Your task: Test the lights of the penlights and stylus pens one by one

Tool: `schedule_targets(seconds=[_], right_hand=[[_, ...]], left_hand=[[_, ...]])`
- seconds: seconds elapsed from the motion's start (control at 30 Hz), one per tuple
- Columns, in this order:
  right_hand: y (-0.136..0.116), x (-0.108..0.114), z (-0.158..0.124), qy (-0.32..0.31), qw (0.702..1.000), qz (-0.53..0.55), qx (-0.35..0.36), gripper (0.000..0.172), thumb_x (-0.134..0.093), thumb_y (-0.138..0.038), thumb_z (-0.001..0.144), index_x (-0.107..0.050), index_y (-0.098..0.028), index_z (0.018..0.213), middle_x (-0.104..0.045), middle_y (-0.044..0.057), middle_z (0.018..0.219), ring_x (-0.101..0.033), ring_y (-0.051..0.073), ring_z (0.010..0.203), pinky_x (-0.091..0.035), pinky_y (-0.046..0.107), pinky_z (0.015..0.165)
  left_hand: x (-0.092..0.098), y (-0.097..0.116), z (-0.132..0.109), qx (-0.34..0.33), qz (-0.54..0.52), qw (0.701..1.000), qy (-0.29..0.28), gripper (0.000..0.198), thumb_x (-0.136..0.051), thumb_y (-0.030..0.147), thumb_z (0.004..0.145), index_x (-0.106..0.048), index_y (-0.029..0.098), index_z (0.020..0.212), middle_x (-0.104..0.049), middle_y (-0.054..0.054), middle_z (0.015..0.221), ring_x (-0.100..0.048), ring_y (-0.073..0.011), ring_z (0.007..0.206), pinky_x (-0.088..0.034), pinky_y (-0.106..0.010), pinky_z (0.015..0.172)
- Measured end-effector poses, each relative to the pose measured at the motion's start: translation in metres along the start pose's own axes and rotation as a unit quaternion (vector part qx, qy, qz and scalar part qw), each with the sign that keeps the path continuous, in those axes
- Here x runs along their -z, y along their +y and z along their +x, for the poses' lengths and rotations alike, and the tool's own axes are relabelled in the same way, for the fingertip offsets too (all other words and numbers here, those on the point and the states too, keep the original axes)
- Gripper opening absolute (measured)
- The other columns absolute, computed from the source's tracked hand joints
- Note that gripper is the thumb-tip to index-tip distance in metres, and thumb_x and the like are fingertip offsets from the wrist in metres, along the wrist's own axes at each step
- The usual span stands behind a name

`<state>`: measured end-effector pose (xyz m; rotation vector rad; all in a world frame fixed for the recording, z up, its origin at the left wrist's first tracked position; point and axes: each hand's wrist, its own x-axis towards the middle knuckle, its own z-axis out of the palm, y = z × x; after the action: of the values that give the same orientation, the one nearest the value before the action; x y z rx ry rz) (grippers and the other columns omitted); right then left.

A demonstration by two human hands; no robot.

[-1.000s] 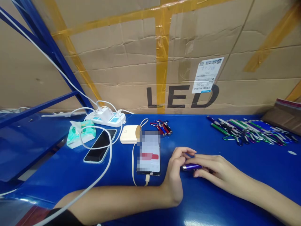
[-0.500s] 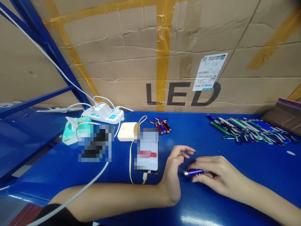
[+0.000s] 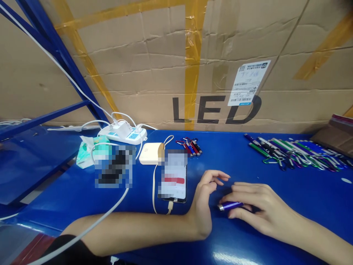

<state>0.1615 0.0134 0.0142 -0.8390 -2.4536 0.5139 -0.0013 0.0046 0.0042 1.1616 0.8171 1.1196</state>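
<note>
My right hand holds a slim purple penlight between thumb and fingers, low over the blue tabletop. Its silver end points left, towards my other hand; the rear end is hidden in my grip. My left hand is bent up at the wrist, fingers extended and loosely curved, with nothing in it. Beyond the hands, several more penlights with carabiner clips lie in a row at the right. A smaller bunch of red, blue and black penlights sits further back, near the middle.
Left of my left hand lies a phone, cabled to a cream power bank. Further left are a white power strip, a green tissue pack and a loose white cable. Behind the table stands a large cardboard box.
My right hand has shifted slightly right and down with the penlight, away from my left hand. The left hand stays almost where it was. The camera view has moved a little.
</note>
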Motion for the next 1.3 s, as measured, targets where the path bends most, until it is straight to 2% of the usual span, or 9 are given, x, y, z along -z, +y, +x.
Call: schedule_targets(seconds=[0.47,0.57,0.63,0.73,0.83,0.97,1.03,1.13,1.3], right_hand=[[-0.006,0.004,0.000,0.008,1.000,0.004,-0.009,0.024,-0.050,-0.037,0.090,-0.069,-0.022,0.088,-0.069,0.002,0.078,-0.063,0.013,0.073,-0.046,0.021,0.067],[0.001,0.013,0.000,0.047,0.998,-0.007,-0.047,0.026,-0.051,-0.041,0.088,-0.068,-0.022,0.094,-0.068,0.001,0.077,-0.061,0.012,0.066,-0.046,0.021,0.061],[0.012,0.028,0.000,0.120,0.988,-0.016,-0.095,0.028,-0.051,-0.043,0.088,-0.064,-0.022,0.102,-0.068,0.002,0.085,-0.060,0.012,0.065,-0.047,0.022,0.060],[0.041,0.067,-0.006,0.312,0.930,-0.067,-0.184,0.031,-0.048,-0.042,0.087,-0.057,-0.021,0.109,-0.067,0.006,0.097,-0.062,0.015,0.076,-0.049,0.026,0.065],[0.075,0.115,-0.029,0.484,0.811,-0.176,-0.278,0.035,-0.046,-0.039,0.086,-0.048,-0.020,0.114,-0.067,0.006,0.087,-0.061,0.015,0.069,-0.047,0.025,0.062],[0.114,0.168,-0.081,0.576,0.678,-0.271,-0.367,0.023,-0.050,-0.021,0.073,-0.059,-0.017,0.094,-0.064,0.010,0.085,-0.056,0.019,0.070,-0.042,0.034,0.070],[0.128,0.184,-0.107,0.582,0.637,-0.306,-0.403,0.020,-0.049,-0.018,0.069,-0.063,-0.015,0.084,-0.063,0.013,0.081,-0.056,0.025,0.077,-0.040,0.039,0.075],[0.145,0.193,-0.135,0.566,0.615,-0.337,-0.433,0.026,-0.044,-0.018,0.073,-0.068,-0.016,0.082,-0.064,0.018,0.096,-0.053,0.031,0.095,-0.036,0.046,0.081],[0.150,0.187,-0.135,0.511,0.633,-0.384,-0.437,0.028,-0.044,-0.030,0.081,-0.071,-0.023,0.086,-0.057,0.011,0.125,-0.044,0.034,0.115,-0.024,0.057,0.090]], left_hand=[[0.001,-0.002,0.001,-0.006,0.020,1.000,-0.011,0.036,-0.022,0.028,0.081,-0.052,0.014,0.096,-0.052,-0.009,0.101,-0.044,-0.0231,0.097,-0.033,-0.034,0.084],[0.000,-0.001,0.001,0.001,0.013,1.000,-0.012,0.035,-0.023,0.028,0.080,-0.051,0.015,0.096,-0.051,-0.009,0.100,-0.044,-0.0235,0.097,-0.032,-0.034,0.083],[-0.001,0.000,0.002,0.004,0.023,1.000,-0.015,0.034,-0.024,0.030,0.080,-0.050,0.015,0.096,-0.051,-0.009,0.098,-0.044,-0.0238,0.096,-0.031,-0.034,0.082],[-0.002,0.002,0.002,0.004,0.048,0.999,-0.011,0.035,-0.021,0.031,0.082,-0.049,0.016,0.096,-0.051,-0.009,0.101,-0.044,-0.0239,0.095,-0.030,-0.035,0.081],[-0.002,0.003,0.002,0.002,0.060,0.998,-0.010,0.036,-0.019,0.031,0.082,-0.049,0.016,0.096,-0.050,-0.009,0.101,-0.043,-0.0245,0.096,-0.030,-0.035,0.081],[-0.002,0.003,0.000,0.003,0.065,0.998,-0.011,0.036,-0.019,0.031,0.083,-0.049,0.017,0.096,-0.050,-0.009,0.102,-0.043,-0.0246,0.098,-0.030,-0.035,0.082],[-0.002,0.002,-0.001,0.005,0.067,0.998,-0.013,0.036,-0.018,0.032,0.084,-0.050,0.017,0.096,-0.051,-0.009,0.103,-0.043,-0.0244,0.098,-0.030,-0.035,0.083],[-0.002,0.002,-0.002,0.005,0.073,0.997,-0.016,0.037,-0.018,0.032,0.085,-0.051,0.018,0.094,-0.051,-0.008,0.103,-0.044,-0.0242,0.099,-0.030,-0.034,0.083],[-0.003,0.004,-0.001,0.003,0.090,0.996,-0.016,0.037,-0.019,0.033,0.083,-0.050,0.017,0.093,-0.052,-0.008,0.102,-0.044,-0.0241,0.098,-0.032,-0.034,0.082]])
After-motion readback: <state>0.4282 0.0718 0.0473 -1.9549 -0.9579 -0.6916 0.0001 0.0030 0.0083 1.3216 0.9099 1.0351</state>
